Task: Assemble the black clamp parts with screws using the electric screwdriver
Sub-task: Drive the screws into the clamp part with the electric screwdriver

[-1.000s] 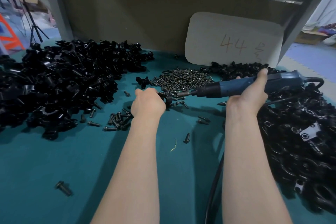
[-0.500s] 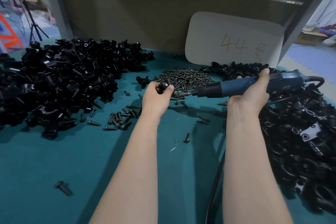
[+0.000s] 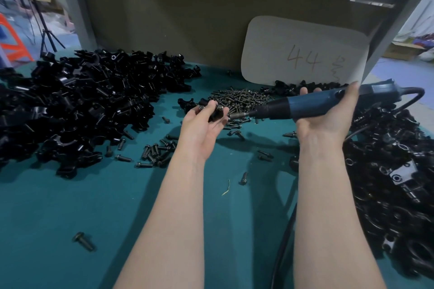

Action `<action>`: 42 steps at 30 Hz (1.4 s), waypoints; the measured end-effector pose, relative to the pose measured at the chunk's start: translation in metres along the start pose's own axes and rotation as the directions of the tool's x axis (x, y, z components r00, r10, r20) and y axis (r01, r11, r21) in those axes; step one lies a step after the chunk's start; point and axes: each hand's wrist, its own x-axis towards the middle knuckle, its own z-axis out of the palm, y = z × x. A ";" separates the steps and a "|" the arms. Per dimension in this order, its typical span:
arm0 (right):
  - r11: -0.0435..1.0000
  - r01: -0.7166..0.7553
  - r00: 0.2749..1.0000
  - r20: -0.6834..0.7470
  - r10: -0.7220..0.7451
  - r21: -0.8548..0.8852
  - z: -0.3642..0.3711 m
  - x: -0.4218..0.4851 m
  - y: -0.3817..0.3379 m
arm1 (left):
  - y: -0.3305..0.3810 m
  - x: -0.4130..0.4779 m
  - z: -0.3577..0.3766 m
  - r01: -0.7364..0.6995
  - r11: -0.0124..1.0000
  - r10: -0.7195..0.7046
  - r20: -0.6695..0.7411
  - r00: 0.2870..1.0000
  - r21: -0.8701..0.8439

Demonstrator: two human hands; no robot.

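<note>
My left hand (image 3: pixel 204 124), palm up above the teal table (image 3: pixel 70 206), grips a small black clamp part (image 3: pixel 215 111) with screw heads showing on it. My right hand (image 3: pixel 328 117) holds the blue electric screwdriver (image 3: pixel 312 105) level, its bit (image 3: pixel 237 115) pointing left and almost touching the clamp part. A heap of small screws (image 3: pixel 242 98) lies just behind both hands. Loose black bolts (image 3: pixel 157 150) are scattered below my left hand.
A large pile of black clamp parts (image 3: pixel 77 105) fills the left side, another pile (image 3: pixel 394 171) the right. A white card marked 44 (image 3: pixel 303 54) leans on the brown back panel. The screwdriver's cable (image 3: pixel 281 241) runs down beside my right arm. A single bolt (image 3: pixel 84 244) lies near front left.
My left hand has turned palm up and lifted the clamp part away from the table, toward the screwdriver bit. My right hand has held the screwdriver nearly still.
</note>
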 end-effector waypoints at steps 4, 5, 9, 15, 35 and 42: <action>1.000 0.007 0.999 0.037 -0.008 0.031 0.005 -0.004 0.001 | -0.001 -0.001 0.000 -0.009 1.000 0.009 0.024 1.000 -0.005; 1.000 0.013 0.999 0.047 -0.014 0.022 0.006 -0.005 0.001 | -0.001 -0.002 0.000 -0.006 1.000 0.006 0.029 1.000 -0.007; 0.998 0.062 0.997 0.054 -0.062 -0.004 0.008 -0.007 0.001 | -0.001 -0.001 -0.002 0.002 0.999 -0.001 -0.009 1.000 0.052; 0.990 0.139 0.989 0.045 -0.138 -0.019 0.010 -0.010 0.002 | -0.005 0.000 0.003 -0.100 0.959 0.133 -0.110 0.985 0.267; 0.936 0.291 0.950 0.173 -0.258 -0.200 0.021 -0.025 0.024 | -0.016 0.006 0.004 -0.128 0.842 0.283 -0.228 0.932 0.524; 0.890 0.369 0.916 0.269 -0.298 -0.270 0.027 -0.033 0.030 | -0.017 0.002 0.007 -0.093 0.864 0.253 -0.266 0.930 0.494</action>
